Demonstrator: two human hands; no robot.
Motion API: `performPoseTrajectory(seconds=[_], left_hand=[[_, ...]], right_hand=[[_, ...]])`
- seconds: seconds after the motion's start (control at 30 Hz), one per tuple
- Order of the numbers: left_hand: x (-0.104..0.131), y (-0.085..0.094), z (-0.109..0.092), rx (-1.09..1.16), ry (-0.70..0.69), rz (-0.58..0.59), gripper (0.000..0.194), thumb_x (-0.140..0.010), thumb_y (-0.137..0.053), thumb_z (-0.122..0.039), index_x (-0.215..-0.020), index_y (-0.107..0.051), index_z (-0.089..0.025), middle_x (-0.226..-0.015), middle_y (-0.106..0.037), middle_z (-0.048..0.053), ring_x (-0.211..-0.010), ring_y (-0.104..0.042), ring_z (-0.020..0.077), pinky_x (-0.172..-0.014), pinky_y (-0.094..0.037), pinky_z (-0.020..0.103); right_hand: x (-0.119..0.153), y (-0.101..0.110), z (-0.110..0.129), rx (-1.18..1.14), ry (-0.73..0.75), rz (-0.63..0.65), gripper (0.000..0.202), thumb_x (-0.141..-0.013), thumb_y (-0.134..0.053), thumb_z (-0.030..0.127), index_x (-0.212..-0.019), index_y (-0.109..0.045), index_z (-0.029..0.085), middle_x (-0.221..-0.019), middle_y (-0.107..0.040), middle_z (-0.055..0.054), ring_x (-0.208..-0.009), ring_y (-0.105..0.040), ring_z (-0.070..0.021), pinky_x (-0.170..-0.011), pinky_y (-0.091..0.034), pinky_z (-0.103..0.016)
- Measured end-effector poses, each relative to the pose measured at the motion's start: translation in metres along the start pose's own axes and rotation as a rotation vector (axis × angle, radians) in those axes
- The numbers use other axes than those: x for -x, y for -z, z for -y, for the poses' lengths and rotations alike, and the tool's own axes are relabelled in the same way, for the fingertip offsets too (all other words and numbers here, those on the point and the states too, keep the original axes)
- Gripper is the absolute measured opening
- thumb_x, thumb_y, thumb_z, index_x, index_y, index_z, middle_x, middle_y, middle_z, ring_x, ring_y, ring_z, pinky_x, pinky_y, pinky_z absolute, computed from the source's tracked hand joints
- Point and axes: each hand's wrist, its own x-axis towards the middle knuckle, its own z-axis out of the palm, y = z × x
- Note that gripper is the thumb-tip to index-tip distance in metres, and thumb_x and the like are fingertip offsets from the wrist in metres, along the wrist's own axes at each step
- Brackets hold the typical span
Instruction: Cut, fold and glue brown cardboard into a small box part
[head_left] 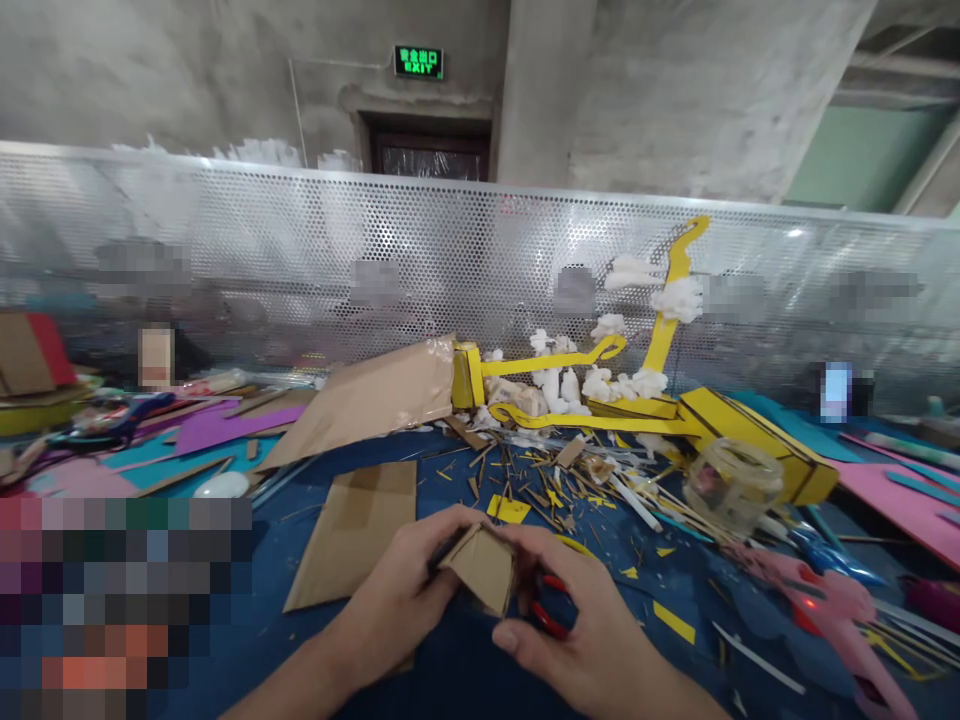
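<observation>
Both hands grip a small folded cardboard piece [484,568] with a peaked top, held just above the blue table. My left hand [405,590] is closed around its left side, the fingers partly hidden behind it. On the other side, the fingertips of my right hand [581,610] press its upper right edge, while the thumb sits low near its bottom corner. A red loop handle [553,606] shows beneath my right palm; whether that hand touches it I cannot tell. A flat cardboard sheet [360,525] lies beyond my left hand.
Yellow cardboard shapes [757,440] with white fluff stand ahead against a perforated metal screen [300,260]. Cardboard scraps and thin sticks litter the middle. At the right are a clear jar [731,480] and a pink glue gun [832,605]. Coloured sheets [225,430] lie left.
</observation>
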Motion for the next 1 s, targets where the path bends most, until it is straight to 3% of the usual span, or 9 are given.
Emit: performPoseTrajectory(seconds=[0.1, 0.2, 0.23, 0.33, 0.4, 0.6, 0.77, 0.9, 1.0], left_hand=[[0.001, -0.001, 0.002, -0.022, 0.027, -0.037, 0.024, -0.096, -0.051, -0.012, -0.11, -0.067, -0.023, -0.102, -0.073, 0.001, -0.097, -0.067, 0.0184, -0.087, -0.047, 0.024], [-0.001, 0.0, 0.008, -0.025, 0.054, -0.155, 0.016, -0.1, -0.05, -0.023, -0.103, -0.066, -0.022, -0.092, -0.073, 0.0, -0.09, -0.067, 0.0193, -0.082, -0.048, 0.025], [-0.002, 0.0, 0.01, -0.021, 0.069, -0.199, 0.015, -0.101, -0.05, -0.027, -0.1, -0.065, -0.022, -0.09, -0.073, 0.001, -0.09, -0.067, 0.0202, -0.082, -0.048, 0.025], [-0.005, 0.002, 0.014, 0.007, 0.161, -0.294, 0.023, -0.101, -0.053, -0.04, -0.093, -0.063, -0.021, -0.085, -0.074, 0.003, -0.087, -0.068, 0.0228, -0.078, -0.049, 0.028], [-0.007, 0.003, 0.016, 0.032, 0.231, -0.336, 0.027, -0.099, -0.054, -0.045, -0.092, -0.063, -0.021, -0.081, -0.074, 0.003, -0.081, -0.069, 0.0238, -0.072, -0.05, 0.028], [-0.008, 0.002, 0.018, 0.154, 0.338, -0.326, 0.029, -0.097, -0.054, -0.048, -0.096, -0.064, -0.021, -0.074, -0.073, 0.003, -0.068, -0.07, 0.0238, -0.061, -0.051, 0.029], [-0.011, 0.0, 0.019, 0.309, 0.384, -0.327, 0.031, -0.09, -0.062, -0.051, -0.096, -0.063, -0.021, -0.071, -0.074, 0.003, -0.063, -0.071, 0.0237, -0.055, -0.052, 0.028], [-0.011, -0.004, 0.011, 0.573, 0.506, -0.273, 0.039, -0.078, -0.076, -0.053, -0.094, -0.063, -0.02, -0.068, -0.075, 0.003, -0.06, -0.07, 0.0216, -0.057, -0.053, 0.028], [-0.005, -0.004, 0.0, 0.747, 0.601, -0.179, 0.045, -0.066, -0.09, -0.043, -0.097, -0.067, -0.019, -0.085, -0.08, 0.006, -0.074, -0.074, 0.0222, -0.07, -0.057, 0.03]], right_hand=[[-0.005, 0.007, 0.005, 0.027, -0.017, -0.005, 0.047, -0.09, -0.071, 0.044, -0.132, -0.06, 0.025, -0.102, -0.074, -0.004, -0.082, -0.068, -0.0208, -0.073, -0.054, -0.029], [-0.01, 0.03, 0.003, 0.236, -0.127, 0.032, 0.014, -0.1, -0.057, 0.033, -0.097, -0.067, 0.024, -0.092, -0.071, -0.002, -0.082, -0.065, -0.0199, -0.074, -0.05, -0.031], [-0.01, 0.04, 0.0, 0.327, -0.178, 0.086, 0.013, -0.099, -0.057, 0.029, -0.09, -0.066, 0.023, -0.091, -0.07, -0.002, -0.083, -0.064, -0.0203, -0.076, -0.048, -0.032], [-0.007, 0.066, -0.014, 0.514, -0.308, 0.196, 0.005, -0.093, -0.06, 0.018, -0.093, -0.062, 0.022, -0.098, -0.067, -0.004, -0.092, -0.063, -0.0234, -0.083, -0.047, -0.036], [-0.003, 0.075, -0.021, 0.563, -0.349, 0.245, 0.01, -0.09, -0.061, 0.016, -0.098, -0.062, 0.021, -0.106, -0.065, -0.006, -0.098, -0.062, -0.0249, -0.089, -0.046, -0.038], [0.001, 0.063, -0.018, 0.515, -0.335, 0.303, 0.016, -0.087, -0.063, 0.018, -0.102, -0.063, 0.022, -0.116, -0.064, -0.007, -0.108, -0.06, -0.0253, -0.095, -0.044, -0.036], [0.0, 0.045, -0.014, 0.545, -0.372, 0.288, 0.023, -0.081, -0.056, 0.008, -0.099, -0.062, 0.022, -0.103, -0.07, -0.005, -0.096, -0.065, -0.0237, -0.081, -0.044, -0.032], [-0.007, 0.044, -0.019, 0.663, -0.368, 0.151, 0.016, -0.085, -0.056, 0.013, -0.095, -0.065, 0.021, -0.087, -0.07, -0.004, -0.084, -0.064, -0.0252, -0.077, -0.044, -0.035], [-0.012, 0.047, -0.026, 0.521, -0.334, 0.021, 0.016, -0.091, -0.056, 0.023, -0.101, -0.067, 0.02, -0.082, -0.071, -0.004, -0.076, -0.065, -0.0244, -0.072, -0.048, -0.036]])
